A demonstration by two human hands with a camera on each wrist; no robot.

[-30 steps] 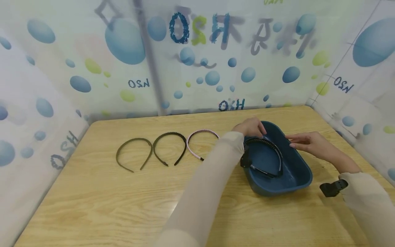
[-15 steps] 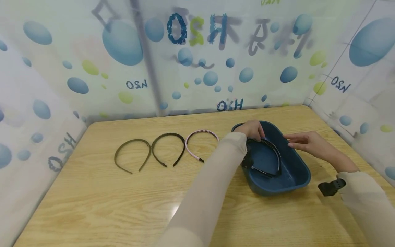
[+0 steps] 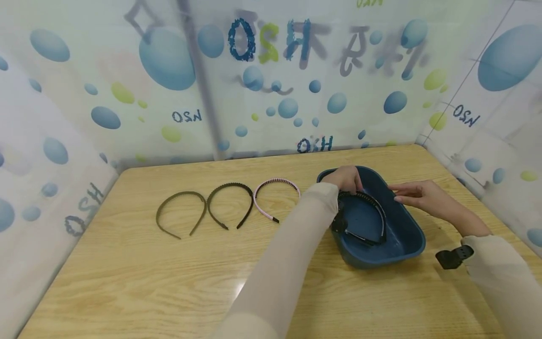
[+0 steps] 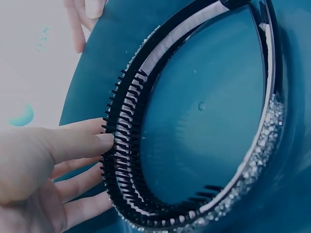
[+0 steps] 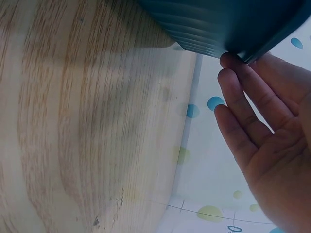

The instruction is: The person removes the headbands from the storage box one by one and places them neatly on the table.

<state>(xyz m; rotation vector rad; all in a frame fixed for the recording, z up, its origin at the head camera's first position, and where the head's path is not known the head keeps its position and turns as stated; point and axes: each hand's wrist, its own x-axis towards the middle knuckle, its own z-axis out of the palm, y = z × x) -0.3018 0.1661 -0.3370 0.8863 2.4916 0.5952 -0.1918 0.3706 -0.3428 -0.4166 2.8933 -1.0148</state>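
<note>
A blue plastic basin (image 3: 400, 245) stands at the right of the table. Inside it lies a black toothed headband (image 3: 383, 221) with glittering trim and a pale inner lining; the left wrist view suggests a second band nested against it. My left hand (image 3: 346, 179) reaches into the basin and pinches the toothed band (image 4: 124, 131), thumb on the near side and fingers behind. At the basin's right rim, my right hand (image 3: 423, 195) pinches the edge between thumb and forefinger, while its other fingers (image 5: 238, 131) extend along the outside.
Left of the basin, three headbands lie in a row on the wooden table (image 3: 169, 282): an olive one (image 3: 160, 212), a black one (image 3: 213, 202) and a pink one (image 3: 262, 209). My left forearm partly covers the pink band. A bubble-patterned curtain (image 3: 271, 117) encloses the table.
My left hand has dipped slightly lower into the basin, onto the headband's top. The right hand stays at the rim. The head view has shifted a little.
</note>
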